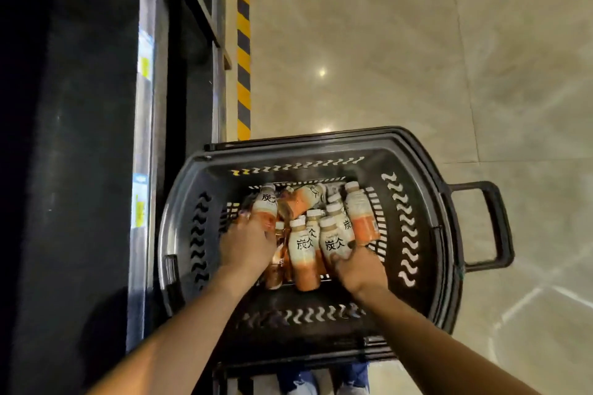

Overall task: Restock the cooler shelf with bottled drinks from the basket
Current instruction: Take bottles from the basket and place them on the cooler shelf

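Glossy tile floor (417, 58), hazard stripe (243, 42) along it; dark cooler (80, 138) at left edge, shelf not in view. Black basket (426, 202) just beside cooler, bottled drinks (301, 250) heaped loose inside. Left hand (247, 245) wrapped round left bottle (264, 207); right hand (361, 268) clutching right bottle (335, 242) low on its body. Risk, prob.: neighbours dragged up & toppled by tangled heap; smooth plastic slipping from one-handed hold, rolling across tile.

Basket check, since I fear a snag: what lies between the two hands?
Head view: loose bottles lie between the left hand and right hand, in the basket.
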Demonstrator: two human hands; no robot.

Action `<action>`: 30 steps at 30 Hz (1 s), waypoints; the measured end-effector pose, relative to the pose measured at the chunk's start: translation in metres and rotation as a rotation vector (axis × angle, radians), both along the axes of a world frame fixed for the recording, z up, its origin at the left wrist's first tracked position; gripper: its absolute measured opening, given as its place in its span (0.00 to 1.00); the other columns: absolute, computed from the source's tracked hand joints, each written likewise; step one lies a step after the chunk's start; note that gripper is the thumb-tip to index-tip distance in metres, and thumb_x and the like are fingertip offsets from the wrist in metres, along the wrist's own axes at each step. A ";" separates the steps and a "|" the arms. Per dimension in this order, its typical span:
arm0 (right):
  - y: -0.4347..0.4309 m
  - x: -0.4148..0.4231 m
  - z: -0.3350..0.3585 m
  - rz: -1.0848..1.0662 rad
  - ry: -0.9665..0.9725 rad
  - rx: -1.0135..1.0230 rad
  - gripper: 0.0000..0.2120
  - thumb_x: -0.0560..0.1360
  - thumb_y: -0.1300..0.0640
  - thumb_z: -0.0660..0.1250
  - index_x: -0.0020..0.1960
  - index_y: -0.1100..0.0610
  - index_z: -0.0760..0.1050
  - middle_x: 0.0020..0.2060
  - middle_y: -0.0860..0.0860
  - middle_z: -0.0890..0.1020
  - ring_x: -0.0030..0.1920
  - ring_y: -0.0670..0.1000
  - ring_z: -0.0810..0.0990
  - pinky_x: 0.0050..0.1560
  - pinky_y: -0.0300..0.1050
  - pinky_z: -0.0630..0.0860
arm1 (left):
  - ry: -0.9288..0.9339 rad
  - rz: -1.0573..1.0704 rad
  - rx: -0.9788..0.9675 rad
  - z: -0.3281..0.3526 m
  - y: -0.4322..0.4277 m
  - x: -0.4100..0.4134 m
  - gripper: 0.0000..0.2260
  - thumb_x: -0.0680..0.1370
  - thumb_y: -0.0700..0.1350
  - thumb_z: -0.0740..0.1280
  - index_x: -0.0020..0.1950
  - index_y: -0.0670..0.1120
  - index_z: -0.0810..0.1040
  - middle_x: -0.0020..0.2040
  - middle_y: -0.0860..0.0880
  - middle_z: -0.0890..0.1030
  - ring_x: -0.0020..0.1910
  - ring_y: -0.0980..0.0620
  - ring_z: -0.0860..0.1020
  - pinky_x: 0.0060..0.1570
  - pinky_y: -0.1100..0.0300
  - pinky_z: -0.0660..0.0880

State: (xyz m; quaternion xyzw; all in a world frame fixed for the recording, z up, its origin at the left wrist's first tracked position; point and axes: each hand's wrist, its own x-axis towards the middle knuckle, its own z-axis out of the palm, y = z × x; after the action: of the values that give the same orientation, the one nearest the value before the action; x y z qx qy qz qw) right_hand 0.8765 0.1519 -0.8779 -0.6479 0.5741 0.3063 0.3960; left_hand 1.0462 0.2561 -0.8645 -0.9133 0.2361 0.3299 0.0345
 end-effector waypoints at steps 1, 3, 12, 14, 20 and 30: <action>0.000 -0.002 -0.021 -0.057 0.022 0.002 0.26 0.75 0.41 0.66 0.66 0.55 0.70 0.62 0.57 0.78 0.61 0.59 0.78 0.62 0.54 0.74 | 0.001 0.046 0.001 -0.021 -0.003 0.005 0.16 0.78 0.54 0.63 0.60 0.45 0.76 0.58 0.44 0.79 0.57 0.42 0.78 0.52 0.50 0.76; 0.003 -0.005 -0.057 -0.149 0.061 0.022 0.38 0.73 0.39 0.68 0.74 0.56 0.61 0.68 0.58 0.72 0.67 0.61 0.73 0.67 0.57 0.70 | 0.045 0.192 0.008 -0.058 -0.010 0.012 0.23 0.76 0.57 0.65 0.64 0.43 0.73 0.62 0.41 0.76 0.61 0.39 0.75 0.55 0.48 0.74; 0.019 -0.007 -0.129 -0.301 0.051 -0.052 0.49 0.63 0.27 0.70 0.72 0.54 0.58 0.68 0.56 0.66 0.67 0.60 0.67 0.66 0.62 0.69 | 0.095 0.361 0.116 -0.151 -0.036 0.031 0.40 0.69 0.67 0.70 0.70 0.43 0.65 0.65 0.41 0.76 0.62 0.38 0.76 0.53 0.49 0.75; 0.018 -0.005 -0.132 -0.302 0.034 -0.101 0.46 0.62 0.26 0.70 0.68 0.52 0.60 0.64 0.55 0.68 0.64 0.58 0.68 0.64 0.62 0.70 | 0.056 0.277 0.156 -0.153 -0.040 0.033 0.37 0.70 0.69 0.69 0.67 0.44 0.70 0.60 0.43 0.79 0.57 0.41 0.79 0.41 0.55 0.73; 0.021 -0.009 -0.140 -0.215 -0.055 -0.185 0.42 0.63 0.24 0.65 0.68 0.46 0.64 0.65 0.51 0.70 0.64 0.55 0.71 0.61 0.59 0.72 | 0.076 0.365 0.106 -0.161 -0.047 0.024 0.32 0.67 0.63 0.74 0.63 0.45 0.73 0.56 0.44 0.80 0.51 0.43 0.80 0.43 0.54 0.76; -0.003 -0.014 -0.042 -0.394 -0.203 0.090 0.41 0.65 0.32 0.72 0.72 0.48 0.65 0.62 0.50 0.79 0.61 0.55 0.77 0.61 0.52 0.75 | 0.360 0.594 -0.191 -0.065 -0.012 -0.011 0.37 0.67 0.52 0.78 0.70 0.48 0.63 0.59 0.47 0.77 0.56 0.45 0.76 0.57 0.51 0.75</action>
State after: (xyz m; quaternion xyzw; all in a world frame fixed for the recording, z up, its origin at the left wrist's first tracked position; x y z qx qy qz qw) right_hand 0.8625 0.1490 -0.9195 -0.5324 0.6324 0.1817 0.5325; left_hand 1.0348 0.2440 -0.9298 -0.8685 -0.0078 0.4576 -0.1905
